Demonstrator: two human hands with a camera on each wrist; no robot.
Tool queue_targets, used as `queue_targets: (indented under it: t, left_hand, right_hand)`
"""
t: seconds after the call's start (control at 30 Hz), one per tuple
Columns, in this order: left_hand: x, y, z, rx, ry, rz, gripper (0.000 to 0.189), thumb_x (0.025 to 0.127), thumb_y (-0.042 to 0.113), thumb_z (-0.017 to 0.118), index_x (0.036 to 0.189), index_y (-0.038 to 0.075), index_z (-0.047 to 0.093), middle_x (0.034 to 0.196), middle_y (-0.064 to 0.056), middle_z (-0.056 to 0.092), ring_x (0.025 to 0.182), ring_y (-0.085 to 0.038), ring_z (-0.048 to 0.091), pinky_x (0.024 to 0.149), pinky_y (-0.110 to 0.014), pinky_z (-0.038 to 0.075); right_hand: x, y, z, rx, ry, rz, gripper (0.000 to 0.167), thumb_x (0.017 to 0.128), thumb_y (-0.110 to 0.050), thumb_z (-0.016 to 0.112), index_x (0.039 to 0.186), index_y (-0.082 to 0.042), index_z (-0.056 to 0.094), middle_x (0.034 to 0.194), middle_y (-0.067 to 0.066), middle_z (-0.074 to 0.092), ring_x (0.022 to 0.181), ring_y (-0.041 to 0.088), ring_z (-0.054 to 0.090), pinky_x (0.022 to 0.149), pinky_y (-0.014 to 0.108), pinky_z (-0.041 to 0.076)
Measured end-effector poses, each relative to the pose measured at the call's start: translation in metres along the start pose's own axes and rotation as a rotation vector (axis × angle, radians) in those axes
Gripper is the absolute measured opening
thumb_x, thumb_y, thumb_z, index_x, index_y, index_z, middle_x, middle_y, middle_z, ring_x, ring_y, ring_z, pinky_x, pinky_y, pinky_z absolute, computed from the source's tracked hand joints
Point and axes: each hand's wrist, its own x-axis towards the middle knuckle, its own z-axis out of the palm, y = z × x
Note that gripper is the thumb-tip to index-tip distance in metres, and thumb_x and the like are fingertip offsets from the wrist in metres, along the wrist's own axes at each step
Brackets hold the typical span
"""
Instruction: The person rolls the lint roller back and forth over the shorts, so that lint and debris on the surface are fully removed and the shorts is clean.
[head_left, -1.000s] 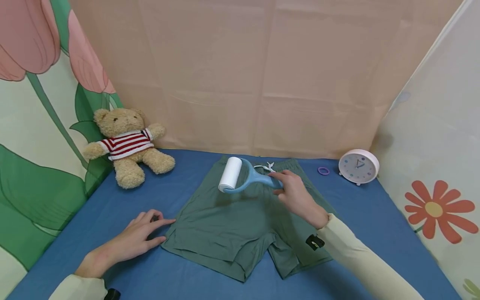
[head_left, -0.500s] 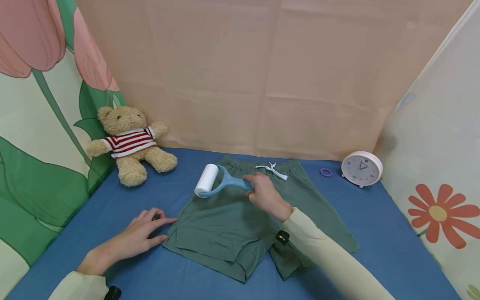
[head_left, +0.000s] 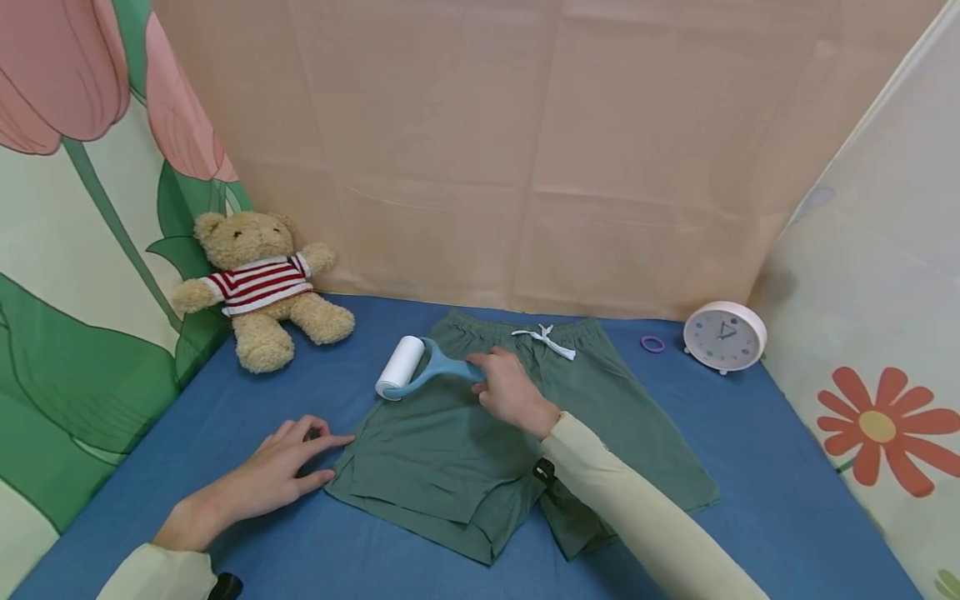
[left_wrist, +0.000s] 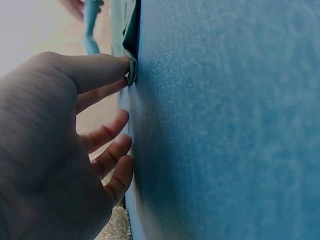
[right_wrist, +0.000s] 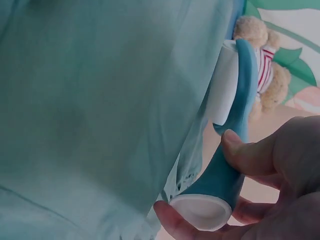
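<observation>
Right hand (head_left: 513,396) gripping one smooth roller (head_left: 442,367), relaxed left hand (head_left: 273,468) touching wrinkly shorts (head_left: 450,442) (one pair), waistband (head_left: 487,330) near table's (head_left: 750,475) back edge.

No text legible; marks on clock (head_left: 725,337) too small.

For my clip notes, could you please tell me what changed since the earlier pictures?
The right hand has moved the blue-and-white roller leftward to the left side of the green shorts, uncovering the drawstring. Nothing was grasped or released. The left hand, bear, clock and purple ring stayed put.
</observation>
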Motion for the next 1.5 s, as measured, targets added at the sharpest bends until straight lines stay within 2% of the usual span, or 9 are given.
queue_targets:
  t: [0.27, 0.43, 0.63, 0.93, 1.3, 1.43, 1.5]
  left_hand:
    - [0.000, 0.001, -0.001, -0.001, 0.001, -0.007, 0.045, 0.095, 0.027, 0.073, 0.139, 0.020, 0.065, 0.114, 0.006, 0.044, 0.093, -0.016, 0.037, 0.074, -0.039, 0.030]
    - [-0.001, 0.000, 0.000, 0.005, 0.028, 0.026, 0.045, 0.094, 0.026, 0.073, 0.138, 0.018, 0.065, 0.113, 0.006, 0.044, 0.091, -0.016, 0.036, 0.073, -0.038, 0.030]
    - [-0.001, 0.001, 0.000, -0.012, 0.004, 0.009, 0.045, 0.095, 0.027, 0.073, 0.139, 0.019, 0.064, 0.114, 0.006, 0.044, 0.092, -0.016, 0.037, 0.074, -0.039, 0.030]
    - [0.000, 0.001, 0.000, -0.014, -0.004, 0.000, 0.046, 0.095, 0.027, 0.073, 0.139, 0.019, 0.064, 0.113, 0.007, 0.044, 0.093, -0.016, 0.037, 0.074, -0.039, 0.030]
    - [0.000, 0.002, -0.001, -0.020, -0.001, 0.005, 0.045, 0.096, 0.027, 0.072, 0.139, 0.019, 0.064, 0.113, 0.007, 0.043, 0.091, -0.016, 0.036, 0.074, -0.039, 0.030]
    - [0.000, 0.000, -0.001, -0.023, -0.008, 0.006, 0.045, 0.096, 0.028, 0.071, 0.140, 0.021, 0.063, 0.114, 0.007, 0.044, 0.091, -0.016, 0.036, 0.074, -0.039, 0.030]
    - [0.000, -0.006, 0.003, -0.009, 0.008, 0.011, 0.046, 0.096, 0.029, 0.072, 0.140, 0.023, 0.063, 0.114, 0.009, 0.043, 0.091, -0.014, 0.036, 0.074, -0.038, 0.029]
  right_hand:
    - [-0.004, 0.008, -0.003, 0.024, -0.049, 0.024, 0.044, 0.090, 0.008, 0.066, 0.133, -0.002, 0.064, 0.116, 0.015, 0.064, 0.095, 0.028, 0.056, 0.079, 0.040, 0.048]
    - [-0.009, 0.014, -0.006, 0.039, -0.071, 0.052, 0.045, 0.091, 0.009, 0.064, 0.135, -0.003, 0.063, 0.119, 0.015, 0.062, 0.099, 0.028, 0.055, 0.082, 0.041, 0.048]
    - [-0.014, 0.023, -0.008, 0.038, -0.077, 0.072, 0.046, 0.091, 0.009, 0.063, 0.135, -0.006, 0.063, 0.123, 0.014, 0.061, 0.108, 0.029, 0.056, 0.086, 0.042, 0.049]
    - [-0.024, 0.033, -0.015, 0.038, -0.060, 0.075, 0.046, 0.088, 0.012, 0.065, 0.130, -0.007, 0.065, 0.115, 0.013, 0.060, 0.098, 0.025, 0.056, 0.079, 0.038, 0.047]
    - [-0.037, 0.043, -0.025, 0.020, -0.069, 0.099, 0.046, 0.090, 0.010, 0.065, 0.131, -0.009, 0.066, 0.114, 0.013, 0.059, 0.097, 0.026, 0.057, 0.075, 0.039, 0.046]
    - [-0.043, 0.051, -0.029, 0.013, -0.062, 0.093, 0.045, 0.088, 0.011, 0.064, 0.130, -0.007, 0.066, 0.113, 0.014, 0.060, 0.096, 0.026, 0.057, 0.075, 0.039, 0.046]
    - [-0.046, 0.056, -0.031, 0.010, -0.055, 0.083, 0.045, 0.088, 0.011, 0.064, 0.129, -0.006, 0.066, 0.112, 0.014, 0.061, 0.094, 0.026, 0.056, 0.076, 0.039, 0.046]
